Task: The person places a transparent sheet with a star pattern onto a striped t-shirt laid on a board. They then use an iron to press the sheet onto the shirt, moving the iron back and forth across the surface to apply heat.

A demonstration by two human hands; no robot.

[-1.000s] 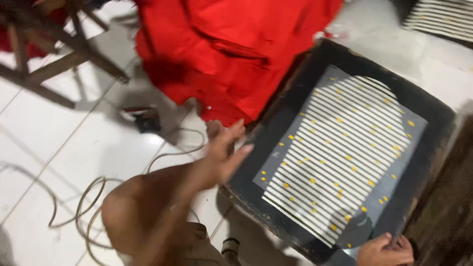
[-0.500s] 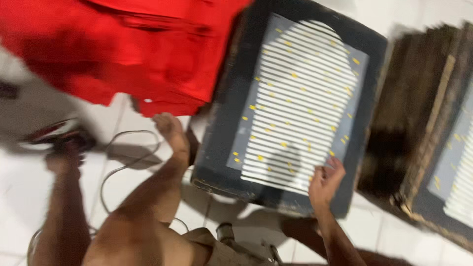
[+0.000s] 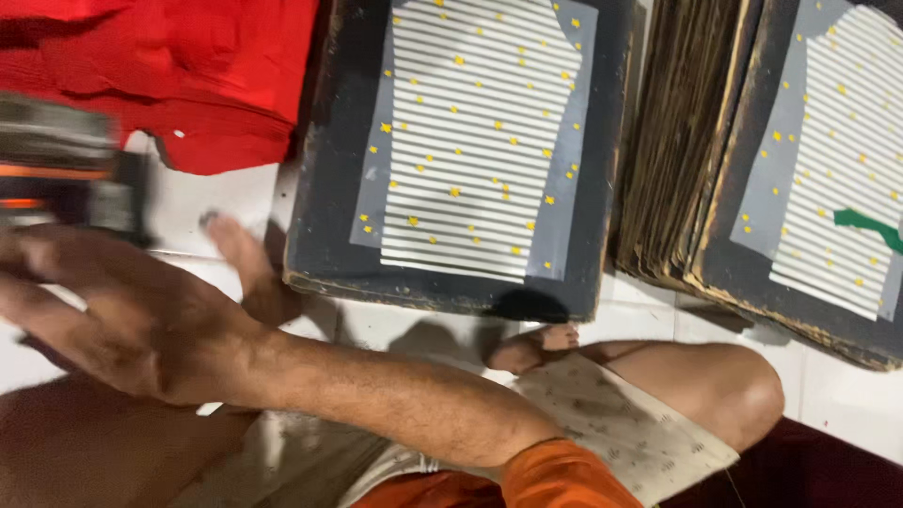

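- Left hand (image 3: 141, 320) is off the board edge now, swung out left, fingers spread wide, holding nothing, near a blurred dark-orange object (image 3: 56, 179).
- Rt hand: out of view, can't tell.
- Striped-print board (image 3: 320, 188) lies flat on the floor beside red cloth (image 3: 188, 75), untouched; prob. placed.

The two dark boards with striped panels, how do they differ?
The near board lies alone and flat on the white floor; the far board tops a stack of similar boards. The near board's striped panel shows only yellow stars; the far board's panel also carries a green strip. The far board runs out of view at the right. Both have worn dark frames and grey-edged white stripes.
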